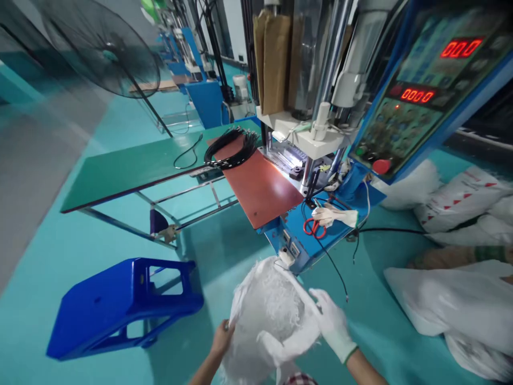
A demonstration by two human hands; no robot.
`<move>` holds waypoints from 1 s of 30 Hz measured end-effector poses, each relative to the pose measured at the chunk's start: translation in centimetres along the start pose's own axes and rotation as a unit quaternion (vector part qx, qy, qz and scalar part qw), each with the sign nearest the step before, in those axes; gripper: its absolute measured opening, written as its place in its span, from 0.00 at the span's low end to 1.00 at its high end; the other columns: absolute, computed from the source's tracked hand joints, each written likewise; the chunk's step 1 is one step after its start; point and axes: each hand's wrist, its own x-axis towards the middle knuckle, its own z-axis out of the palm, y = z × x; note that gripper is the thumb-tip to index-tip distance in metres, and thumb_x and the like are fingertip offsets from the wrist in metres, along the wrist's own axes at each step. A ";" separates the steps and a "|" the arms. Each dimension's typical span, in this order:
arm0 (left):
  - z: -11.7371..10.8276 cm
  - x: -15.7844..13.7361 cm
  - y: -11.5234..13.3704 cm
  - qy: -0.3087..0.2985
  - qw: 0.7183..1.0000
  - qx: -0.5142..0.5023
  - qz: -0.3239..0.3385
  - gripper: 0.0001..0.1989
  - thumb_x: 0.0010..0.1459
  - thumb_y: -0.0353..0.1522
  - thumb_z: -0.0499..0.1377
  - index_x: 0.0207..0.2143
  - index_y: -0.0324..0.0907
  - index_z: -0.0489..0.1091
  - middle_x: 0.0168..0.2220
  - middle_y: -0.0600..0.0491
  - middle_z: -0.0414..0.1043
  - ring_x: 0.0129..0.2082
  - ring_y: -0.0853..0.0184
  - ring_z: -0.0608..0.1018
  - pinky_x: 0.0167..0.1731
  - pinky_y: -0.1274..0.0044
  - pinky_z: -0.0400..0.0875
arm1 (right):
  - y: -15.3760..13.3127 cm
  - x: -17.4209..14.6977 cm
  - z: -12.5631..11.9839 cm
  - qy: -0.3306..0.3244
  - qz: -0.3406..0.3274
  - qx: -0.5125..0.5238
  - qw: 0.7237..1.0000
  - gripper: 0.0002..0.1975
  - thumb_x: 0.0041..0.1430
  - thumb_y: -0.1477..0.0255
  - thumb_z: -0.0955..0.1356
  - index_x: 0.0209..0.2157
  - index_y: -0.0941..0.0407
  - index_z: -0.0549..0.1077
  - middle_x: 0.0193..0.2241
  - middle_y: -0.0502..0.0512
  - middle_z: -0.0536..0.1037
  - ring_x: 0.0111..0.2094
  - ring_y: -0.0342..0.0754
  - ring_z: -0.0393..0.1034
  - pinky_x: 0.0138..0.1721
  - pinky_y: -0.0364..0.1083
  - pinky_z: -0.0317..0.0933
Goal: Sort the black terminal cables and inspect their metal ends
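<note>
A white woven sack (248, 326) with a frayed rim stands in front of me, its mouth held wide. My left hand (223, 338), bare, is closed on the left side of the rim. On the right side, my right hand (332, 324) wears a white glove with a green cuff and grips the rim. Whitish material (276, 299) shows inside the mouth; I cannot make out whether it is contents or the lining. The far edge of the sack is close to the blue machine base (296, 251).
A blue plastic stool (120, 305) lies tipped on the floor at left. Black cables (232, 149) lie on a green table (132, 160) and brown board (264, 187). Red scissors (315, 229) and a white glove (334, 215) lie right. Full sacks (457, 299) stand far right.
</note>
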 end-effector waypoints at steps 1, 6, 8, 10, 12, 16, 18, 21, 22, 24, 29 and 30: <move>-0.5 -0.4 0.7 0.016 0.999 0.035 0.005 0.14 0.46 0.33 0.60 0.37 0.38 0.71 0.40 0.42 0.76 0.50 0.47 0.75 0.48 0.63 0.69 | -1.2 0.6 -1.8 0.050 -0.034 -0.005 0.998 0.19 0.65 0.67 0.61 0.55 0.51 0.69 0.57 0.57 0.68 0.47 0.48 0.71 0.50 0.47 0.63; -2.0 -3.7 7.1 0.024 0.987 0.099 0.125 0.21 0.47 0.34 0.57 0.46 0.37 0.67 0.54 0.35 0.64 0.61 0.41 0.61 0.55 0.50 0.56 | -4.8 4.5 -9.3 0.078 0.071 -0.075 0.992 0.21 0.62 0.63 0.63 0.53 0.58 0.70 0.47 0.64 0.76 0.38 0.53 0.73 0.36 0.48 0.62; -1.7 -5.4 11.4 -0.040 0.975 0.072 0.206 0.16 0.48 0.35 0.58 0.40 0.39 0.70 0.49 0.40 0.69 0.55 0.50 0.69 0.54 0.59 0.61 | -5.7 5.8 -11.0 0.030 0.045 -0.063 0.997 0.16 0.64 0.64 0.60 0.41 0.56 0.75 0.33 0.58 0.79 0.33 0.51 0.72 0.33 0.45 0.59; -0.9 -7.2 16.5 -0.116 0.957 0.026 0.266 0.13 0.50 0.40 0.59 0.35 0.40 0.71 0.40 0.45 0.73 0.46 0.56 0.74 0.49 0.67 0.66 | -6.9 6.6 -12.1 0.035 -0.018 -0.033 0.999 0.19 0.68 0.64 0.56 0.39 0.54 0.75 0.28 0.53 0.78 0.31 0.46 0.72 0.32 0.42 0.57; 0.3 -8.8 22.1 -0.181 0.938 -0.033 0.292 0.19 0.52 0.46 0.58 0.34 0.39 0.71 0.35 0.46 0.73 0.38 0.60 0.75 0.40 0.71 0.69 | -8.4 6.8 -12.7 0.040 -0.078 -0.007 0.996 0.21 0.70 0.62 0.53 0.44 0.53 0.73 0.31 0.51 0.79 0.32 0.43 0.71 0.32 0.40 0.57; 2.4 -11.0 32.7 -0.277 0.903 -0.170 0.281 0.29 0.58 0.55 0.49 0.40 0.37 0.66 0.34 0.46 0.73 0.30 0.65 0.75 0.29 0.77 0.67 | -10.8 6.4 -13.2 0.015 -0.165 0.003 0.986 0.19 0.69 0.61 0.57 0.43 0.52 0.75 0.32 0.50 0.79 0.32 0.43 0.72 0.34 0.39 0.57; 2.9 -11.5 36.7 -0.312 0.886 -0.218 0.264 0.26 0.60 0.52 0.50 0.35 0.37 0.65 0.25 0.51 0.69 0.23 0.69 0.72 0.24 0.78 0.65 | -10.8 6.7 -13.6 0.001 -0.182 -0.011 0.983 0.15 0.64 0.59 0.63 0.38 0.52 0.77 0.33 0.51 0.80 0.35 0.46 0.73 0.35 0.40 0.59; 2.5 -11.6 40.8 -0.321 0.871 -0.275 0.252 0.17 0.65 0.43 0.52 0.31 0.38 0.63 0.16 0.62 0.52 0.13 0.76 0.57 0.16 0.82 0.54 | -9.2 8.7 -15.6 0.031 -0.158 -0.024 0.987 0.17 0.65 0.57 0.62 0.43 0.51 0.77 0.42 0.53 0.79 0.44 0.48 0.72 0.43 0.41 0.61; 2.2 -11.5 41.7 -0.317 0.867 -0.291 0.252 0.16 0.66 0.41 0.51 0.31 0.38 0.63 0.16 0.64 0.48 0.13 0.77 0.52 0.15 0.82 0.50 | -8.4 9.7 -16.6 0.057 -0.136 -0.026 0.989 0.18 0.67 0.58 0.60 0.48 0.51 0.75 0.48 0.54 0.77 0.48 0.48 0.70 0.47 0.42 0.60; 1.4 -11.5 43.3 -0.310 0.858 -0.316 0.260 0.14 0.66 0.39 0.52 0.32 0.38 0.64 0.17 0.65 0.45 0.13 0.78 0.48 0.14 0.83 0.46 | -6.7 12.1 -18.4 0.113 -0.077 -0.037 0.990 0.22 0.68 0.61 0.58 0.59 0.53 0.66 0.58 0.59 0.67 0.55 0.51 0.65 0.54 0.47 0.58; 0.3 -12.2 46.8 -0.298 0.833 -0.349 0.310 0.09 0.64 0.34 0.55 0.36 0.35 0.67 0.16 0.66 0.41 0.13 0.78 0.47 0.14 0.82 0.42 | -5.0 16.4 -18.8 0.159 0.001 -0.070 0.985 0.32 0.64 0.62 0.64 0.66 0.60 0.55 0.61 0.70 0.61 0.57 0.63 0.62 0.55 0.55 0.57; 0.3 -12.5 47.5 -0.295 0.829 -0.351 0.321 0.09 0.64 0.34 0.54 0.37 0.35 0.67 0.16 0.66 0.40 0.13 0.78 0.47 0.14 0.83 0.42 | -5.2 16.9 -18.1 0.157 -0.005 -0.076 0.985 0.31 0.64 0.63 0.64 0.65 0.60 0.57 0.61 0.69 0.61 0.58 0.62 0.61 0.56 0.55 0.57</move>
